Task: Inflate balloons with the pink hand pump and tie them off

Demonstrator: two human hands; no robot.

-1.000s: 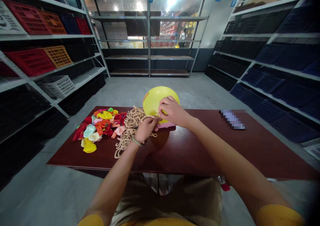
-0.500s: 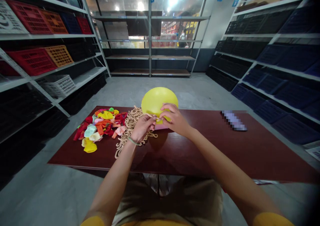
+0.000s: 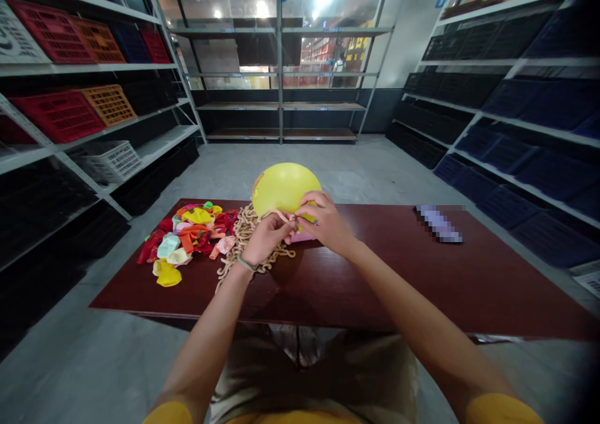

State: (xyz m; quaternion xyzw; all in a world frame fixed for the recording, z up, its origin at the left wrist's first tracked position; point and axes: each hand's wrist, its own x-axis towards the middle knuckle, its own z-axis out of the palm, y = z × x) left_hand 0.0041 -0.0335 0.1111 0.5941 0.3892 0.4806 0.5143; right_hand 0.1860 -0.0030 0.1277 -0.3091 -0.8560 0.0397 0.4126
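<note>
A yellow inflated balloon (image 3: 288, 186) is just beyond both hands, above the table. My left hand (image 3: 267, 239) is closed, thumb against fingers, at the balloon's neck. A beige cord (image 3: 281, 214) passes over its fingers toward my right hand (image 3: 325, 221). The right thumb and forefinger pinch the cord close to the neck, with the other fingers loosely bent. My fingers hide how the cord and neck meet. Something pink (image 3: 302, 235) shows beneath the balloon, mostly covered. Beside my left hand lies a heap of beige cords (image 3: 241, 233).
Flat, colourful balloons (image 3: 190, 233) are piled on the dark red table (image 3: 384, 274) at the left. A pixelated, phone-like object (image 3: 439, 224) lies at the right. Shelving with crates (image 3: 59, 114) stands left, more shelving right, and a rack (image 3: 323, 107) behind.
The balloon has shifted left and turned, so a printed mark now shows on its left side. Both hands have moved slightly left; the right fingertips have drawn closer together on the cord.
</note>
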